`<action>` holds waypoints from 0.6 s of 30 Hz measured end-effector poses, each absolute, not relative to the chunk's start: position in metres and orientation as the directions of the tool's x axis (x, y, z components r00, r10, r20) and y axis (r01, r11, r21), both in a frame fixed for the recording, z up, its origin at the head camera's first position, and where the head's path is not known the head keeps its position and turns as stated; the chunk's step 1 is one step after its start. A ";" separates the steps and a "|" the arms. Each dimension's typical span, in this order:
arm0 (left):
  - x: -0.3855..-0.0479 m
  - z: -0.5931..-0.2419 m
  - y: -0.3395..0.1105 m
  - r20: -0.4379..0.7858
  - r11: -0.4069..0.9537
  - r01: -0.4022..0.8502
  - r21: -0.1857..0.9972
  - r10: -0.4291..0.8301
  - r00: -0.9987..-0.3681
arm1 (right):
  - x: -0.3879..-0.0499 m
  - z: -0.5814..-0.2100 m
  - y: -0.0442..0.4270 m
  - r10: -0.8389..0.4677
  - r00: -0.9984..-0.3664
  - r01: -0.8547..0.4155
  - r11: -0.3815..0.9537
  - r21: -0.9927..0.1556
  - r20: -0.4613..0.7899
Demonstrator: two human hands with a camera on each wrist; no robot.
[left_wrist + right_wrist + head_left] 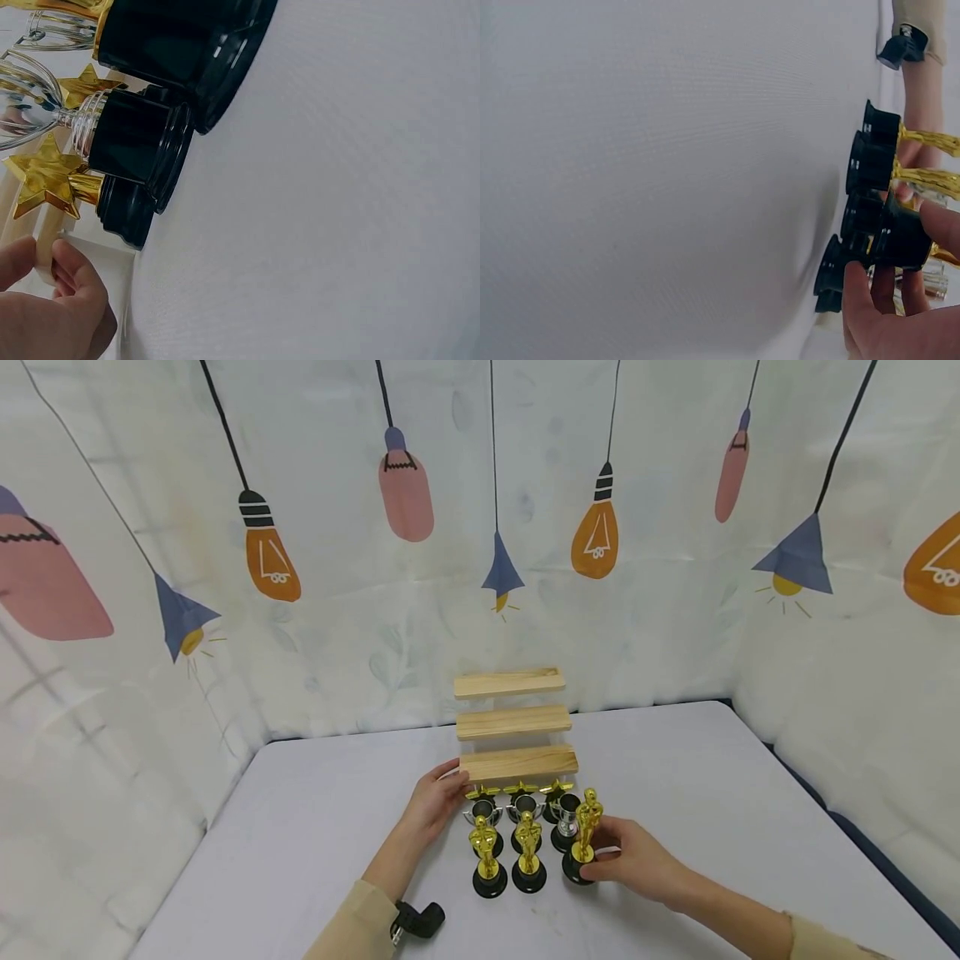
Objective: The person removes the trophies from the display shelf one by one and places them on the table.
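Note:
My right hand (637, 862) grips a gold figure trophy (588, 817) by its round black base (904, 238), which looks slightly raised from the table in the right wrist view. Two more gold figure trophies, a left one (485, 847) and a middle one (528, 843), stand upright in the front row. Behind them are silver cup trophies (567, 810) and gold star trophies (49, 180), all on black bases. At the left end of the lowest wooden shelf board (519, 763), my left hand (435, 802) pinches the board's edge between thumb and fingers.
Above the lowest board rise a middle board (513, 722) and a top board (510, 683), in steps toward the back. A white cloth covers the table (337, 827). Behind it hangs a lamp-patterned curtain (337, 652). A black wrist device (420, 920) sits at my left sleeve.

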State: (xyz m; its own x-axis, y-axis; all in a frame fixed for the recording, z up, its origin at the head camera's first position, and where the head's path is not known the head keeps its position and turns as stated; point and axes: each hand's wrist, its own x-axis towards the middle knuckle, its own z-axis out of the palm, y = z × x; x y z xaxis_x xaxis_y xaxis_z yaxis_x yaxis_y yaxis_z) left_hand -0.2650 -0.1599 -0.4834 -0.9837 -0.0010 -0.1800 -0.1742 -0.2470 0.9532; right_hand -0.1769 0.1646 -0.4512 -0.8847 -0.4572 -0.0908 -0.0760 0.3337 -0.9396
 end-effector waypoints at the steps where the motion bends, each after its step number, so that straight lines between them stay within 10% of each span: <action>1: -0.265 -0.483 -0.160 -0.179 -0.246 -0.174 0.954 0.000 -0.984 | -0.177 -0.452 0.164 -0.457 -0.885 -0.079 0.337 -0.938 -0.090; 18: -0.267 -0.487 -0.161 -0.181 -0.258 -0.172 0.951 -0.012 -0.983 | -0.182 -0.470 0.161 -0.448 -0.893 -0.177 0.446 -0.877 -0.048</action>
